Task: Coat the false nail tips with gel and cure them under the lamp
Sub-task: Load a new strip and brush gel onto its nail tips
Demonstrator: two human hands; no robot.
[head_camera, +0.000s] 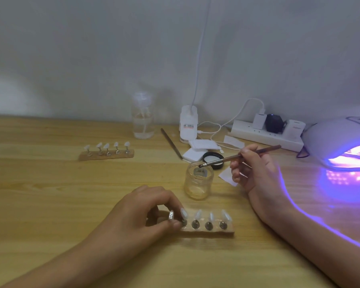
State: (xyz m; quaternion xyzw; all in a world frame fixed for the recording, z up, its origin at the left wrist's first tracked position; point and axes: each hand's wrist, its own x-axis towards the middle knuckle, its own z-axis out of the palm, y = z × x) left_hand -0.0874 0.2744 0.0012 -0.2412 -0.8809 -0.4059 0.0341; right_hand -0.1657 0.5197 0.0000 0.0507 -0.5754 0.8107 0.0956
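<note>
We find a pale wooden table [50, 194], grey wall [92, 48] behind. Left hand [141, 213] pinches a metal peg [171, 216] on the near wooden strip [212, 230] of false nail tips [197, 215]; right hand [256, 169] grips a brown brush [233, 157] at the glass jar [197, 183].

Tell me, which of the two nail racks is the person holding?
The near rack, gripped at its left end by the left hand; the far rack stands untouched.

Violet glow from the curing lamp [339, 140] spills across a dimly lit wooden table [50, 194].
Soft, flat room light leaves faint shadows on the wall [92, 59]; the whole frame is slightly blurred, with a bright purple streak along the right forearm [299, 225].
</note>
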